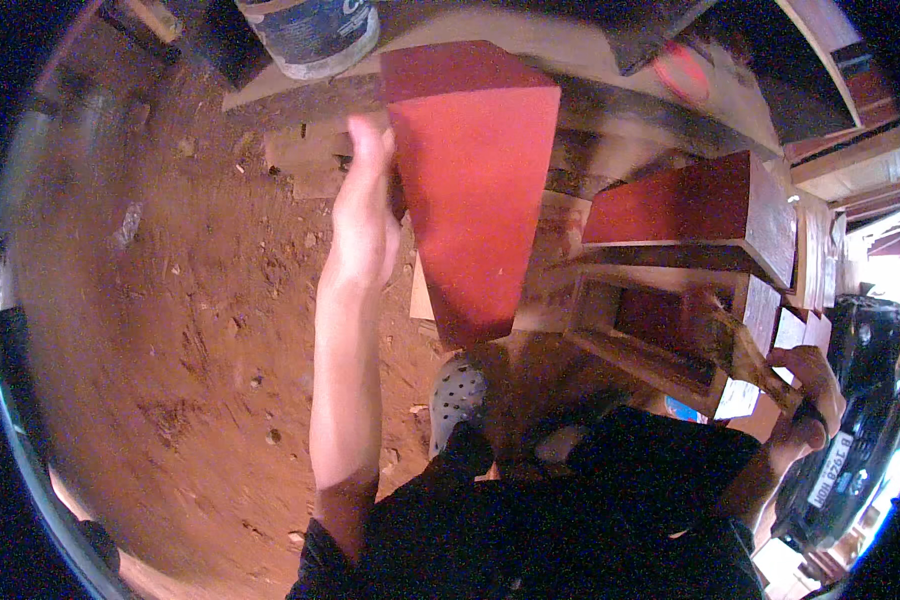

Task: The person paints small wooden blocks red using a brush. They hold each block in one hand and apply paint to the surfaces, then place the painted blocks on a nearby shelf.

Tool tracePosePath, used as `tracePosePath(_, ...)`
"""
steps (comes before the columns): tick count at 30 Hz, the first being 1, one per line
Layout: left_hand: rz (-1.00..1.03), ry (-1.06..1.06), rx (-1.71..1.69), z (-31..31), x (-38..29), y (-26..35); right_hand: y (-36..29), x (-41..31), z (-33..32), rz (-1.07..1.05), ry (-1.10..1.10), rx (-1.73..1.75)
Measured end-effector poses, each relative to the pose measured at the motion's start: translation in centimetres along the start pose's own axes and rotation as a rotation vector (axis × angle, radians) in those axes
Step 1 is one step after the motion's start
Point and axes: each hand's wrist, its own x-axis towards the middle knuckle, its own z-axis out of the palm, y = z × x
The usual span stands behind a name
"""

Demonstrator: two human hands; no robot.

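My left hand (371, 202) is at the left side of a red-painted wooden box or drawer (480, 195), its thumb apart and pointing up, the palm against the side; the fingers are mostly hidden behind it. The box stands tilted in front of me, its broad red face towards me. Off to the right, my right hand (814, 397) is closed around the handle of a paintbrush (757, 364), its bristles blurred near an open wooden box frame (645, 375). Another red-faced box (675, 206) lies above that frame.
A paint bucket (319, 37) with writing stands on planks at the top. A blurred pink-red ring (682, 71) lies at upper right. Bare reddish ground (195, 300) covers the left. My perforated clog (457, 397) shows below the box. A parked dark vehicle (862, 360) is at far right.
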Motion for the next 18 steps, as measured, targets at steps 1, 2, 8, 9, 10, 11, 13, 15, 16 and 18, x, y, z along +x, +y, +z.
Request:
tracePosePath(1, 0.024, -0.038, 0.036, 0.1, 0.3, 0.0, -0.2, 0.2, -0.2, 0.008, -0.056, -0.038)
tracePosePath(2, 0.021, -0.005, 0.007, 0.3, 0.6, -0.2, -0.5, 0.6, -0.5, 0.05, -0.168, -0.187)
tracePosePath(8, -0.002, -0.016, -0.017, -0.1, 1.7, -0.4, -3.4, 2.4, 3.3, -0.299, -0.157, 0.112)
tracePosePath(9, 0.008, -0.049, -0.022, -0.3, 1.9, -0.4, -4.3, 2.4, 4.5, -0.25, -0.107, 0.103)
tracePosePath(10, -0.005, -0.058, -0.044, -0.5, 2.0, -0.4, -5.3, 2.5, 5.8, -0.162, -0.033, 0.155)
tracePosePath(11, 0.003, -0.059, -0.07, -0.5, 2.1, -0.4, -6.4, 2.5, 7.5, -0.107, 0.061, 0.216)
tracePosePath(13, -0.006, -0.061, -0.111, -0.6, 2.0, -0.5, -7.9, 4.1, 9.0, -0.147, 0.081, 0.245)
tracePosePath(15, -0.006, -0.112, -0.123, -0.5, 1.6, -0.6, -9.1, 5.9, 9.6, -0.269, -0.01, 0.189)
tracePosePath(16, -0.037, -0.07, -0.136, -0.5, 1.5, -0.6, -9.6, 6.3, 10.2, -0.299, -0.027, 0.165)
tracePosePath(18, 0.003, -0.093, -0.142, -0.5, 1.4, -0.7, -10.0, 6.6, 11.5, -0.365, -0.069, 0.158)
